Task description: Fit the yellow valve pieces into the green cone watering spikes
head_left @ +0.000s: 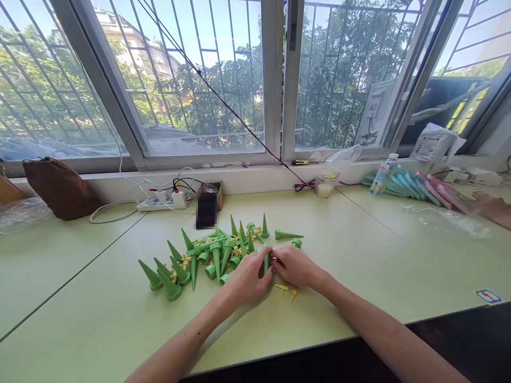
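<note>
My left hand (254, 270) is closed around a green plastic spike (266, 261), of which a strip shows between thumb and fingers. Fingertips of my right hand (293, 266) are pinched together and meet the left fingers at the spike. What that pinch holds is hidden. To the left lies a pile of green cone-shaped spikes (215, 255) with ribbed caps, mixed with small yellow T-shaped fittings. Two loose yellow fittings (282, 288) rest just below my right hand. Another green spike (289, 234) lies on its side beyond my hands.
Behind the pile are a dark phone-like object (206, 211) and a power strip (163, 202) with cables. A plastic jar (325, 185) and a bottle (383, 174) stand farther right, near flat teal packets (401, 183). Another person's hand (492, 206) reaches in at the right edge.
</note>
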Demonstrator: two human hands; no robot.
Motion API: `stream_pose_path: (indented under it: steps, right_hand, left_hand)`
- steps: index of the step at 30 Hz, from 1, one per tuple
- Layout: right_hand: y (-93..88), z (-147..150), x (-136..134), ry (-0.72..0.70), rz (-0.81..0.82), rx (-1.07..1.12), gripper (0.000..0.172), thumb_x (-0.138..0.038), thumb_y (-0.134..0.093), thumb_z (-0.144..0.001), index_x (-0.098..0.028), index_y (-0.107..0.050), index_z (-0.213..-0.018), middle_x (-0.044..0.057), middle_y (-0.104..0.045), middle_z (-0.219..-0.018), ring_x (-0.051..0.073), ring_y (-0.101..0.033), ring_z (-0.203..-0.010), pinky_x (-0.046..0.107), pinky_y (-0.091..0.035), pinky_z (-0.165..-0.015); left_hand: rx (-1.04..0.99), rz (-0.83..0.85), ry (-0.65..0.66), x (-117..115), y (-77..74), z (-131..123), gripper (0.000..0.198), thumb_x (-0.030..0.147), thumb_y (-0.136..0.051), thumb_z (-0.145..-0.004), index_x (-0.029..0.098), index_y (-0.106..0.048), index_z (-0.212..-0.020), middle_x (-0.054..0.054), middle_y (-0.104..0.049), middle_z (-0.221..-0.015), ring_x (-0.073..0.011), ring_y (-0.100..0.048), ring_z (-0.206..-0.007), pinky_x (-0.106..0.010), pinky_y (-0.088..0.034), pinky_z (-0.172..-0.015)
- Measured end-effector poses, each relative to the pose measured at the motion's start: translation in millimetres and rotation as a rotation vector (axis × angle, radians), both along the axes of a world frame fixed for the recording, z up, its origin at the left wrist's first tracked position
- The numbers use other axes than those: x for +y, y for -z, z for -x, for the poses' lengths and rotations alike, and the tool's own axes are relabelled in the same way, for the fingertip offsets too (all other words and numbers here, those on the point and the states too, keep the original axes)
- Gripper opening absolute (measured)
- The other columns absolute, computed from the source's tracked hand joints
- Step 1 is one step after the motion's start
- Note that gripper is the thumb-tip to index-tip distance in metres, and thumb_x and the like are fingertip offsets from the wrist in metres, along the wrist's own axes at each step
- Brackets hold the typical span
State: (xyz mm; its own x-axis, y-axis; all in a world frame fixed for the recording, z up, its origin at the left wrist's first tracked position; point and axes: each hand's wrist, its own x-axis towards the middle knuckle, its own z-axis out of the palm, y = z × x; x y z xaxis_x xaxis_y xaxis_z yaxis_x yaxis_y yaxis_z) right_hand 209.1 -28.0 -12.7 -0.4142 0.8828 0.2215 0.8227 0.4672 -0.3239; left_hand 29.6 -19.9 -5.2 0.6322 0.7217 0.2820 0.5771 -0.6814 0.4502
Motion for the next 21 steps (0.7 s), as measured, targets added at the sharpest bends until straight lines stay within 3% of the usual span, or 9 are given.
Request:
stream_pose_path:
  steps: [21]
  right_hand:
    - [-1.5,-1.1,-1.0,-0.004,0.02,-0.038,0.019,-0.015,-0.047,-0.091,-0.014,-0.062,-0.08,0.009,-0.07,-0.081,0.017,-0.061,-0.069,0.026,-0.03,-0.061]
  left_hand:
    - [0.022,-0.005,-0.01,-0.1,0.8,0.0,0.027,0.026,-0.047,-0.092,0.021,-0.052,-0.118,-0.007,-0.066,-0.094,-0.0234,-0.063,-0.086,-0.033,-0.048,-0.076]
